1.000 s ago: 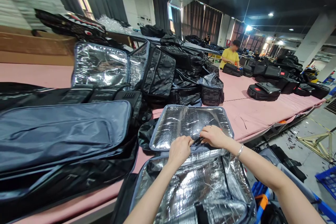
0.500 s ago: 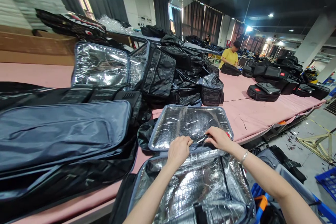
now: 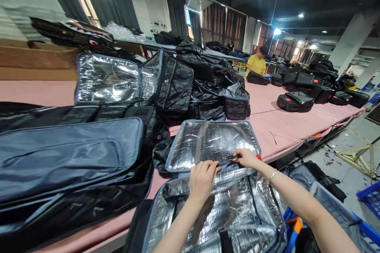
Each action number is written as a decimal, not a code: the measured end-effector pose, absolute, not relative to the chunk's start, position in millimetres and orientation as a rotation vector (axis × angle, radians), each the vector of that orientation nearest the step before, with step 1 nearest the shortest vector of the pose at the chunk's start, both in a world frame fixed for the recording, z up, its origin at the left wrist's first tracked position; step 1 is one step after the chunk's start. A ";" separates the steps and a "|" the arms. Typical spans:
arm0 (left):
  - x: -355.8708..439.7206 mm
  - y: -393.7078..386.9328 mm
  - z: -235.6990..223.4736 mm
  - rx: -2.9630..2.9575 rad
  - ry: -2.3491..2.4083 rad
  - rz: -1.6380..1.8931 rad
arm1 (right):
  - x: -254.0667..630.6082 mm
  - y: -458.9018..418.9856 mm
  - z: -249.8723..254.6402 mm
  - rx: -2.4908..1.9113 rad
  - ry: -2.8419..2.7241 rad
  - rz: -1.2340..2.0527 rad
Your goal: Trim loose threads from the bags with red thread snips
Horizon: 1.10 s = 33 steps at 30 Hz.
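An insulated bag (image 3: pixel 237 205) with a shiny silver lining lies open in front of me, its lid (image 3: pixel 219 138) folded back on the pink table. My left hand (image 3: pixel 203 178) is at the seam between lid and body, fingers closed on the blue-grey edge binding (image 3: pixel 181 174). Just to its right, my right hand (image 3: pixel 246 158) is closed around small thread snips (image 3: pixel 233 157), their dark blades pointing left along the seam. A red bit shows behind the fingers. What the blades touch is too small to tell.
A large black bag with a blue-grey lining (image 3: pixel 71 150) lies to the left. Camouflage bags (image 3: pixel 175 83) are heaped behind. Black bags (image 3: pixel 295 101) sit farther along the pink table (image 3: pixel 267 132), near a person in yellow (image 3: pixel 256 65). A blue-framed bin (image 3: pixel 332 205) stands at right.
The snips' blades have turned and show dark instead of bright. My left hand has shifted slightly down along the seam. The whole view has tilted a little.
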<state>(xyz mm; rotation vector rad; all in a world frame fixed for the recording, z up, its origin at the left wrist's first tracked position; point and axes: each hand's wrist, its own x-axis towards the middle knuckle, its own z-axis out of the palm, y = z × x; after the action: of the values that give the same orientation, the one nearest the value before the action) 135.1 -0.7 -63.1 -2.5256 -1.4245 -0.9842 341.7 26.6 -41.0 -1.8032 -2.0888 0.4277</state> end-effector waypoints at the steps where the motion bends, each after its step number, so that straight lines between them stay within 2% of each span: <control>1: 136.7 -1.1 -64.9 -2.511 -1.420 -0.985 | 341.5 26.2 -40.1 -1.817 -2.080 0.437; 14: 143.0 2.9 -78.1 -2.628 -1.162 -1.065 | 340.3 22.7 -36.5 -1.735 -2.125 0.364; 30: 152.3 -8.3 -74.5 -2.666 -1.337 -1.407 | 358.5 -5.5 -35.6 -1.165 -2.533 -0.625; 33: 152.7 -8.9 -74.4 -2.687 -1.368 -1.433 | 352.4 -4.9 -36.4 -1.145 -2.541 -0.679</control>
<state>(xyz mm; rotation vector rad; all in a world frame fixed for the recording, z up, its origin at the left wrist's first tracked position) 152.7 -8.9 -74.4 -2.6874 -1.3677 -1.4327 352.4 -4.9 -36.4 -1.1449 -2.5415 -0.6787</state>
